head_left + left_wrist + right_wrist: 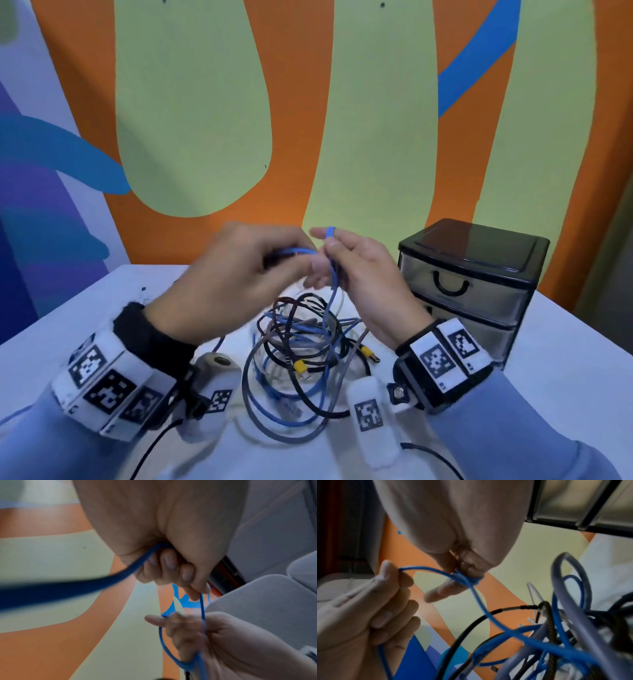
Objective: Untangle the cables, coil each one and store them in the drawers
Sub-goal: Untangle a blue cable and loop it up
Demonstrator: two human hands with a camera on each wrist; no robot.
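Nearest to us, at six o'clock on the flat white table (565,359), lay the messy pile of tangled cables (301,359). It had blue, grey, black and white wires all looped over each other. Two plugs with yellow ends (297,367) sat in the middle of the pile. On our wrists we wore white bands with black square patterns (102,380).

A little farther up, at about eleven o'clock from the pile, our left hand (233,284) was raised above the table. Its fingers were curled tight around the thin blue cable (333,274). In the left wrist view the blue cable (130,568) came out of the closed fist of that hand (163,540).

Just beside it, at one o'clock from the pile, our right hand (363,284) pinched the same blue cable. The cable was looped over one of its fingers. In the right wrist view the blue cable (467,580) was wrapped around a finger of the right hand (453,534) and ran across to the left hand (368,608). From there it hung down into the pile.

Farther back, at two o'clock, stood the small black drawer box with see-through grey drawers (472,294). The drawers we could see were shut.

Behind it all, at twelve o'clock, was the orange wall with big pale green shapes (376,120).
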